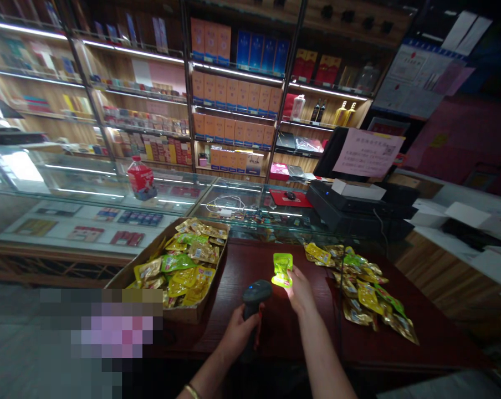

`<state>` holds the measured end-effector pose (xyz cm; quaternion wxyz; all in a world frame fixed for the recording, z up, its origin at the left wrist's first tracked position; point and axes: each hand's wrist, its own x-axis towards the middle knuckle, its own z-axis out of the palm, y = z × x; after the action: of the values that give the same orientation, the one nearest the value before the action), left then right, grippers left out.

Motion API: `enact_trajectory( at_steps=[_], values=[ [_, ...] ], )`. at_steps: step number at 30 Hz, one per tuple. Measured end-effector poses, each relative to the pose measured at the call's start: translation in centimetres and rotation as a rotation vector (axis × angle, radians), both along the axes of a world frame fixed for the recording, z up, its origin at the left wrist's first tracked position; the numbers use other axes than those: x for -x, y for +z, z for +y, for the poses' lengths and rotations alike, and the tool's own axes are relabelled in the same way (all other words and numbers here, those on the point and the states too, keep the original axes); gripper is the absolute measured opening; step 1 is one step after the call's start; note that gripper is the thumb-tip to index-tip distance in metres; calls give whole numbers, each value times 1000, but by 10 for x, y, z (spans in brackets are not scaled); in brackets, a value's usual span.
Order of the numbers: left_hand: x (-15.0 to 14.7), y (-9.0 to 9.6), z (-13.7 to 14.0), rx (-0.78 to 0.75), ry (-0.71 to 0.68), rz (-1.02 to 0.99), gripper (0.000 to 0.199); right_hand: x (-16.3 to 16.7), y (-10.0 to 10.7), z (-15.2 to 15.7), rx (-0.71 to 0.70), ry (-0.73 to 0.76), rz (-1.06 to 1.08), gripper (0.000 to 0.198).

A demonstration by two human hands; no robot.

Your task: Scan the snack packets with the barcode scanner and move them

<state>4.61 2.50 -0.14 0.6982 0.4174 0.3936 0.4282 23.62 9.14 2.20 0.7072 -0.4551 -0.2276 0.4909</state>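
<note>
My left hand (243,328) is wrapped round the handle of a dark barcode scanner (256,292), whose head tilts toward the right and shows a small blue light. In my right hand (300,291) is a small green snack packet (282,269), pinched by its right edge and brightly lit. The packet is up in front of the scanner, a short gap apart. To the left stands an open cardboard box (188,315) full of gold, yellow and green packets. A loose pile of similar packets (369,293) lies on the dark red tabletop (244,260) at right.
Behind the table runs a glass display counter (175,191) with a red jug (141,178), a white cable (225,205) and a black cash register (350,205). Shelves of boxed goods (234,88) line the wall. A blurred-out patch covers the lower left.
</note>
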Motion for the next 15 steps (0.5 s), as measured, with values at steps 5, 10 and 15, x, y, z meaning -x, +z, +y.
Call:
enact_trajectory(
  at_steps=[5,10,15],
  values=[
    [0,-4,1,-22,-1,5,40,14,6,-6,-6,10,-53,42],
    [0,-2,1,-23,11,27,33,22,13,-12,-16,39,-41,40],
    [-1,-1,0,-10,36,10,41,27,18,-9,-60,14,-26,37]
  ],
)
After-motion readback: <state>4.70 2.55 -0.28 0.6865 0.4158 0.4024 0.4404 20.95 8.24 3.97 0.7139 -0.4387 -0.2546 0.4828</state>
